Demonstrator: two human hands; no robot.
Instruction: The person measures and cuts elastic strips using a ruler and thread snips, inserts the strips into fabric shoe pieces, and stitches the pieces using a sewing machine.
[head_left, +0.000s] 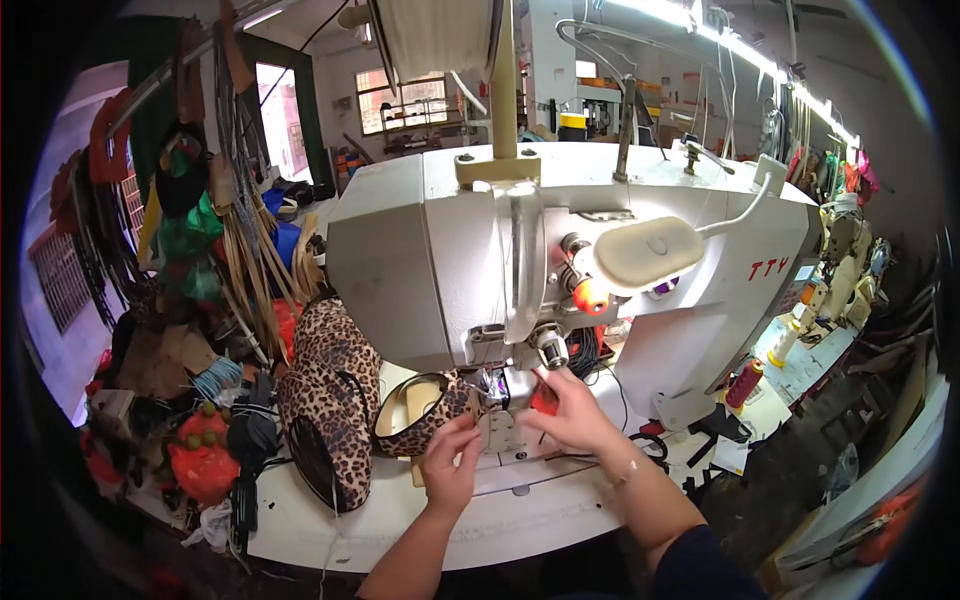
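Observation:
A white sewing machine (400, 230) marked TTY fills the middle of the view, with a lamp (650, 252) on its front. My left hand (452, 465) is raised in front of a leopard-print piece (408, 442) with a pale inside; its thumb and fingertips are pinched together, and whatever is between them is too small to make out. Close to the needle area, my right hand (572, 412) has its fingers bent beside a small red piece (545, 398). What those fingers hold is hidden. More leopard-print material (325, 400) lies left of the machine head.
A red thread spool (743, 384) stands on the right of the white table (400, 525), near black scraps (720, 425). Red bags (203, 470) and hanging strips (262, 270) crowd the left side. Another machine (845, 265) is at the far right.

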